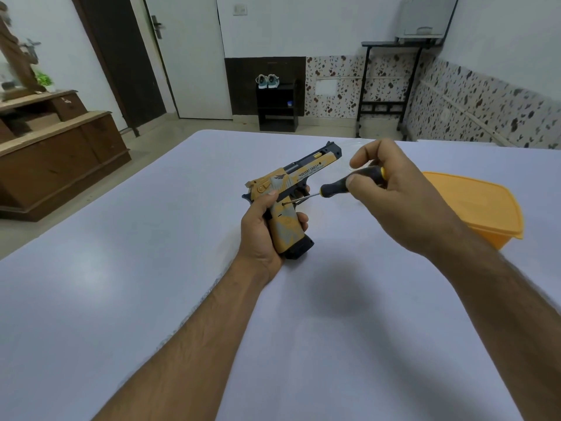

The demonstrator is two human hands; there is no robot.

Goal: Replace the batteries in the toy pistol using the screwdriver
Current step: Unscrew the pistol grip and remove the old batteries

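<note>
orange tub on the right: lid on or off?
On. The orange tub shows a flat, unbroken top with its rim overhanging the walls; no contents visible. Whether the lid is snapped tight, cannot tell.

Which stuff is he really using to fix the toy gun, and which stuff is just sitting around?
Being used:
- toy pistol, held in the left hand
- screwdriver, held in the right hand, tip at a screw on the pistol's handle

Just sitting around:
- orange plastic tub on the white table
- shoes on a small black shelf
- wooden cabinet
</note>
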